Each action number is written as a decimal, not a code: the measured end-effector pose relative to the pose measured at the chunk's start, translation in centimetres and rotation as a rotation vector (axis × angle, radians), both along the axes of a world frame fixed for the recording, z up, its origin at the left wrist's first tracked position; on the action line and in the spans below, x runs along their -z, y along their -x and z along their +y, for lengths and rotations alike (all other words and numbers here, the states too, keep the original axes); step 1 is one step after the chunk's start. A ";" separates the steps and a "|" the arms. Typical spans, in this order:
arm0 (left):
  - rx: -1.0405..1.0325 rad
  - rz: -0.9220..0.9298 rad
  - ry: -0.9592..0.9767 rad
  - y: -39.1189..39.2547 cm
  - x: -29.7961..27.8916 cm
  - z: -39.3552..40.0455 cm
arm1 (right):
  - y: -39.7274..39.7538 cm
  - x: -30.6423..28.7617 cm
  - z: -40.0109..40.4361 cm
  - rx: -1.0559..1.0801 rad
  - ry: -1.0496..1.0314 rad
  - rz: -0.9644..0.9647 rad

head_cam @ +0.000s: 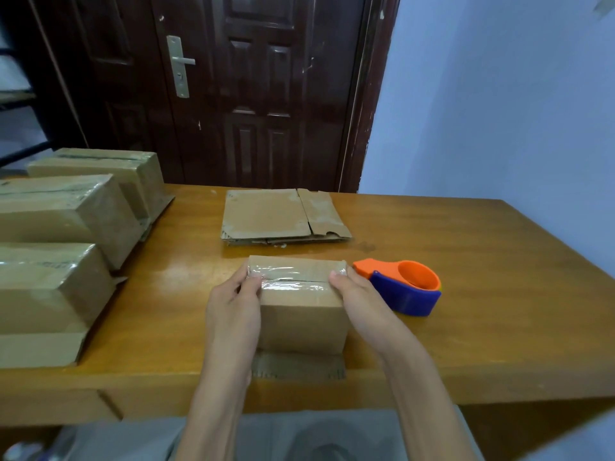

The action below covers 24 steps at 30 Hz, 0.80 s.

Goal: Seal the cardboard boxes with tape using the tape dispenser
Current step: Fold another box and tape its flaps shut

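Observation:
A small cardboard box (301,322) stands near the table's front edge, with clear tape (293,281) running across its top seam. My left hand (233,311) grips the box's left side, thumb pressing the tape at the top left. My right hand (359,301) holds the right side, thumb on the tape's right end. An orange and blue tape dispenser (404,286) lies on the table just right of the box, behind my right hand, untouched.
Three taped cardboard boxes (66,221) sit in a row along the table's left side. A stack of flattened cardboard (283,216) lies behind the small box. The wooden table (482,311) fronts a dark door (249,94) and a pale wall.

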<state>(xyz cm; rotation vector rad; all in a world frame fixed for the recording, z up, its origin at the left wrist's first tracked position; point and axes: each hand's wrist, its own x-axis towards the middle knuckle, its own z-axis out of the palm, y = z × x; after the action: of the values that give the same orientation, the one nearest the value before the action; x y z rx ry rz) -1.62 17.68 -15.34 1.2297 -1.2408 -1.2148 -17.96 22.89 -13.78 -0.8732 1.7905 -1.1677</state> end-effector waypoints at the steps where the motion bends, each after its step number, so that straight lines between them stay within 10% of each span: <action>1: 0.016 0.086 -0.038 0.1 0.2 0.1 | -0.1 0.1 0.0 0.015 0.010 -0.038; 14: 0.340 0.281 -0.157 -3.0 2.2 -1.3 | 0.4 1.1 -0.2 -0.026 0.112 -0.416; 24: 0.375 -0.151 0.336 -6.7 2.2 -1.6 | -2.4 0.2 -7.4 0.111 0.427 0.003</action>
<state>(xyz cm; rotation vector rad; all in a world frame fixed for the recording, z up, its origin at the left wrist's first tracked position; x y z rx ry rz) 5.09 16.07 -17.57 0.8761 -1.7652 -1.1259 -15.54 15.44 -14.02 -1.0238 1.6339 -1.6584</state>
